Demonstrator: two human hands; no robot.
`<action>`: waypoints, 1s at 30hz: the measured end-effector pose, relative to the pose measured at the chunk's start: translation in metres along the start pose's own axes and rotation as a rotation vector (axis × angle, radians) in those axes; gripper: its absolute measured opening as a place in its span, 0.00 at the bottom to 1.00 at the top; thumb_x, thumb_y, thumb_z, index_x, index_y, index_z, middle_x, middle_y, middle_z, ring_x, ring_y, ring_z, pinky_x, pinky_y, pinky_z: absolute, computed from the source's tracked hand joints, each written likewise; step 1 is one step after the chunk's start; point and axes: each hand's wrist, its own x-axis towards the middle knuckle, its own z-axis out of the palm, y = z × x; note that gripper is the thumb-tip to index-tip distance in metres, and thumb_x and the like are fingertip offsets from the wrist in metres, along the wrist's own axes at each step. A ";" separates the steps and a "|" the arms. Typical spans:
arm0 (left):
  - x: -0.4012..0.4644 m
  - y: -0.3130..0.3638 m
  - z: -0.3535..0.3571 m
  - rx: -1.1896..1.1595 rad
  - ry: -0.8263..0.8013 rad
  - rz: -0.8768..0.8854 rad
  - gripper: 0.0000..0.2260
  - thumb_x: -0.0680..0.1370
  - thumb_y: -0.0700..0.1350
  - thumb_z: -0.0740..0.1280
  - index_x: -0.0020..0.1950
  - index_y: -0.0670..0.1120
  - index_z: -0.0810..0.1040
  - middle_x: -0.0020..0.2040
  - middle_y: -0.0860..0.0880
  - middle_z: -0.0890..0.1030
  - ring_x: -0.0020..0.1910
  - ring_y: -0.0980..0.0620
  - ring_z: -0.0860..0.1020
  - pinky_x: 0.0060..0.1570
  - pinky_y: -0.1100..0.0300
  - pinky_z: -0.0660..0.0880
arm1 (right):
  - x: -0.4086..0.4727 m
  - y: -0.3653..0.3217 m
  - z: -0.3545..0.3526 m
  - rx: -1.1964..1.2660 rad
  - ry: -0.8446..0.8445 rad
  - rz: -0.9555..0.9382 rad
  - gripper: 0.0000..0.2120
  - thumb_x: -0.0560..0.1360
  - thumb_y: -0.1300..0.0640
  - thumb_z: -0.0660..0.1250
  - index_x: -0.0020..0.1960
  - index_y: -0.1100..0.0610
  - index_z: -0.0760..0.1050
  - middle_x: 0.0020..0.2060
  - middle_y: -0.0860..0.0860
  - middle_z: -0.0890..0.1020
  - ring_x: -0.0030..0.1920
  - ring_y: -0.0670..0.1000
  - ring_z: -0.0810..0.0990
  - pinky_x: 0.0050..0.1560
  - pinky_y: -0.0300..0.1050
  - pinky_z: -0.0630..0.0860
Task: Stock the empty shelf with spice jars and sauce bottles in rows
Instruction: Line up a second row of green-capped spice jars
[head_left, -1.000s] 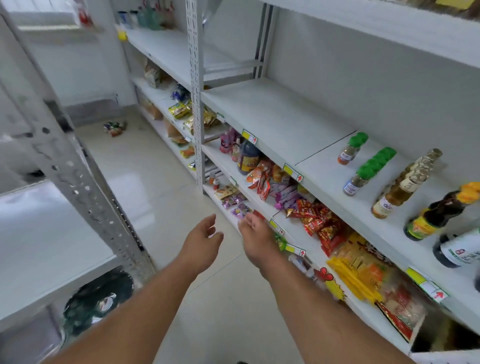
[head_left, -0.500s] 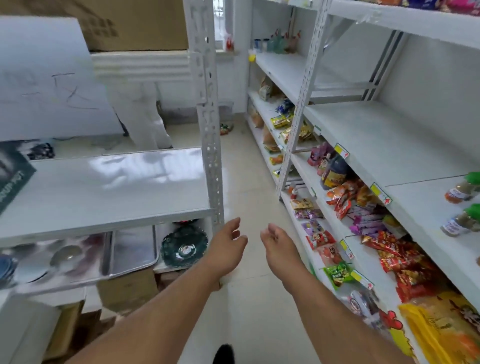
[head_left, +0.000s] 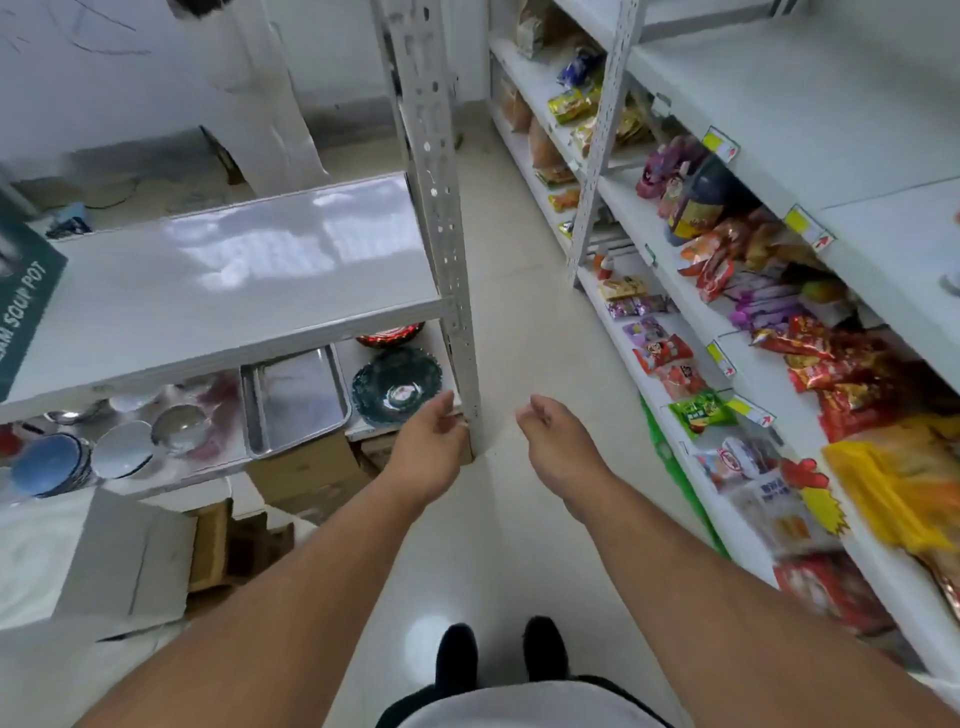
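Note:
I stand in a narrow aisle and look down at the floor. My left hand (head_left: 427, 452) and my right hand (head_left: 558, 448) hang in front of me over the pale tiles, fingers loosely curled, holding nothing. The white stocking shelf (head_left: 810, 104) runs along the upper right; only its bare left stretch shows, and just a sliver of one jar (head_left: 953, 280) peeks in at the right edge. A large dark sauce bottle (head_left: 698, 205) stands on the snack shelf below it.
Snack packets (head_left: 826, 358) fill the right rack's lower shelves. On the left, a white rack (head_left: 234, 291) with a perforated post (head_left: 447, 260) holds bowls, a steel tray (head_left: 296, 400) and a dark glass plate (head_left: 397, 387). Cardboard boxes (head_left: 306, 478) sit beneath. My shoes (head_left: 498, 654) are below.
My view has swung left and down, away from the jars and bottles toward the aisle floor and left rack. Both hands stayed empty and dropped lower in front of me.

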 end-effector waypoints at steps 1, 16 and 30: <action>-0.001 -0.004 0.008 0.022 -0.049 -0.013 0.20 0.84 0.35 0.60 0.76 0.47 0.68 0.48 0.64 0.74 0.38 0.72 0.75 0.35 0.80 0.70 | -0.003 0.016 -0.003 0.024 0.041 0.039 0.20 0.83 0.45 0.60 0.72 0.52 0.71 0.62 0.45 0.77 0.65 0.52 0.74 0.64 0.47 0.71; -0.017 -0.079 0.182 0.480 -0.628 -0.039 0.24 0.83 0.44 0.66 0.79 0.50 0.66 0.71 0.48 0.74 0.66 0.57 0.73 0.56 0.63 0.71 | -0.113 0.231 -0.072 0.417 0.495 0.578 0.25 0.83 0.46 0.62 0.74 0.59 0.71 0.65 0.51 0.76 0.66 0.51 0.74 0.68 0.47 0.69; -0.080 -0.051 0.392 0.914 -0.963 0.173 0.27 0.80 0.47 0.68 0.79 0.53 0.66 0.73 0.48 0.74 0.71 0.54 0.73 0.66 0.54 0.75 | -0.181 0.354 -0.183 0.613 0.760 0.723 0.12 0.83 0.50 0.58 0.44 0.50 0.74 0.38 0.50 0.77 0.44 0.56 0.76 0.43 0.47 0.70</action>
